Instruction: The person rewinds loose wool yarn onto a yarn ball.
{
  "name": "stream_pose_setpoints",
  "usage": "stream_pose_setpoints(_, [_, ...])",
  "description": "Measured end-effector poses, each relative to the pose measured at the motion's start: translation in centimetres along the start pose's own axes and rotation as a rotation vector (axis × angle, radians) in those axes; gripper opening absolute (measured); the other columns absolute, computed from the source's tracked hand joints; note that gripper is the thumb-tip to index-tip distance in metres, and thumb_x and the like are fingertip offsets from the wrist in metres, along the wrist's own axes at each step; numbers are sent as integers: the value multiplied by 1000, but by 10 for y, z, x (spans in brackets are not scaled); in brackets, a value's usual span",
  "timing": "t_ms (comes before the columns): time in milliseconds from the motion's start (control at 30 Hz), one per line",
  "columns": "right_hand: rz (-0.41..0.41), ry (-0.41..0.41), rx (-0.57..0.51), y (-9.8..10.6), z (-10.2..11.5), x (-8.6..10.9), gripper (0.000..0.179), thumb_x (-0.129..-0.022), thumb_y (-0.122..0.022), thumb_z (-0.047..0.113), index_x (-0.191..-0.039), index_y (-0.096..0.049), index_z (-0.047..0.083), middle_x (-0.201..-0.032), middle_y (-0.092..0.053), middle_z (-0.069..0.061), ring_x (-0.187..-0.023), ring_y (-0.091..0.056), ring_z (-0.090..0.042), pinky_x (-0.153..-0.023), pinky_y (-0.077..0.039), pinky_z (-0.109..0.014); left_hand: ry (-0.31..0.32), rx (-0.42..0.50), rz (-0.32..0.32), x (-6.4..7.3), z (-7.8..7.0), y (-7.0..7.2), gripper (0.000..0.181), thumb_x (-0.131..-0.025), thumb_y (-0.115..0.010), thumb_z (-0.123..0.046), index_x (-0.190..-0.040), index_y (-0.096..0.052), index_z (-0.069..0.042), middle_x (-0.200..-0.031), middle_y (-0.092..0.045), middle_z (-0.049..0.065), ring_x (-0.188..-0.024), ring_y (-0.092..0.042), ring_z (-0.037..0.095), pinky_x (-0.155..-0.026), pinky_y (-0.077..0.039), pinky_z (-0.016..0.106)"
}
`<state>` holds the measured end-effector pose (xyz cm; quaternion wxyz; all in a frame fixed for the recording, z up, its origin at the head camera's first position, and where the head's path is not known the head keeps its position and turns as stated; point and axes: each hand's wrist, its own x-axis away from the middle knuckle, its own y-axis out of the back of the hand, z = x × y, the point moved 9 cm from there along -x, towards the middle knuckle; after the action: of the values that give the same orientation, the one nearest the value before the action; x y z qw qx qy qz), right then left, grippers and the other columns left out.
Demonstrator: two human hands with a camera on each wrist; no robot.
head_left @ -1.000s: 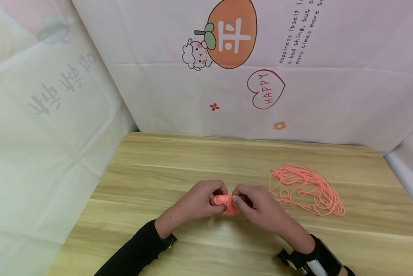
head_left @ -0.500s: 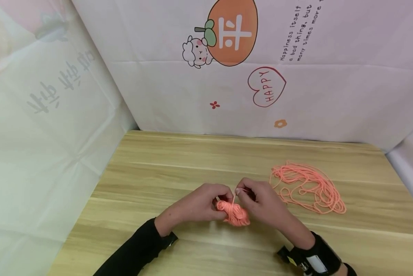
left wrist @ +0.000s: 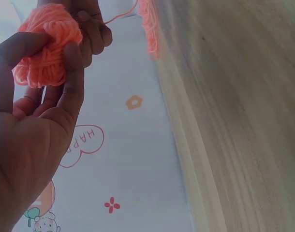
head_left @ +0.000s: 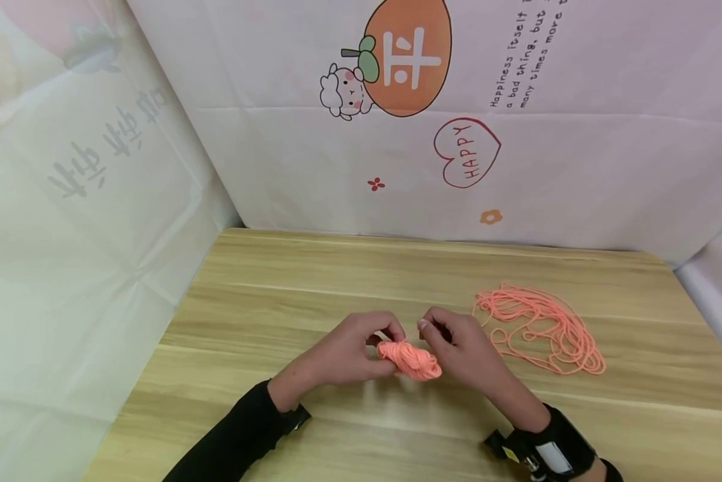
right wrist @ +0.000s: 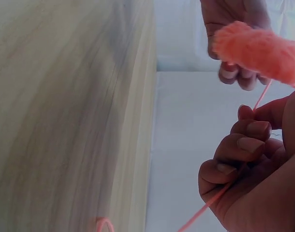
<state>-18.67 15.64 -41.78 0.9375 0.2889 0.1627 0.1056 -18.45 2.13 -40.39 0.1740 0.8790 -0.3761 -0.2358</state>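
Observation:
A wound bundle of coral-pink yarn (head_left: 414,361) is pinched between the thumb and fingers of my left hand (head_left: 349,348). The left wrist view shows the thumb lying across the yarn bundle (left wrist: 48,67) and the fingers round its other side. My right hand (head_left: 460,345) is curled just right of the bundle. In the right wrist view it pinches a single yarn strand (right wrist: 262,96) between thumb and forefinger. That strand runs up to the bundle and also trails out below the curled fingers.
A loose, tangled pile of the same yarn (head_left: 568,335) lies on the wooden table (head_left: 264,281) to the right of the hands. Behind the table hangs a white printed cloth (head_left: 301,174), and another white sheet (head_left: 96,268) hangs at the left.
The bundle has tilted and turned in my left hand, showing more of its length toward the lower right. My right hand has moved slightly away from it, up and right.

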Motion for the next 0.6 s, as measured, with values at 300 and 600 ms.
stream_pose_setpoints(300, [50, -21, -4, -8, -1, 1, 19, -103, -49, 22, -90, -63, 27, -58, -46, 6, -47, -38, -8, -42, -33, -22, 118, 221, -164, 2, 6, 20, 21, -87, -67, -1, -105, -59, -7, -103, -61, 5, -91, -61, 17, -67, -57, 30])
stream_pose_setpoints(600, [104, 74, 28, -16, 10, 1, 20, -103, -49, 23, -87, -59, 28, -61, -47, 10, -49, -38, -4, -43, -34, -20, 304, 293, -331, 10, 45, 32, 21, -87, -68, -10, -105, -59, -14, -100, -63, 6, -79, -64, 21, -63, -55, 53])
